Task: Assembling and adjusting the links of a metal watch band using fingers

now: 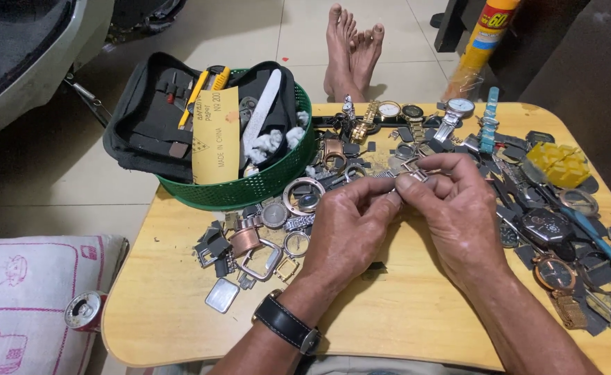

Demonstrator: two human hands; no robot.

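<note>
Left hand (347, 226) and right hand (458, 208) both pinch a small metal watch part (411, 171) above the worktop (389, 312) centre, watch cases scattered around.

You're in a home turned watch-repair corner: a low wooden desk (389, 326) on a tiled floor (42, 187), watch cases (250, 239) strewn across the desk, a green tool basket (250, 189) on its far-left corner, a cushion (28, 298) beside it.

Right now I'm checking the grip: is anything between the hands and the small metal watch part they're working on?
Nothing visible. The left hand and right hand both pinch the small metal watch part directly with bare fingertips, held above the wooden table. The loose watch cases and bands lie around them, not between.
</note>
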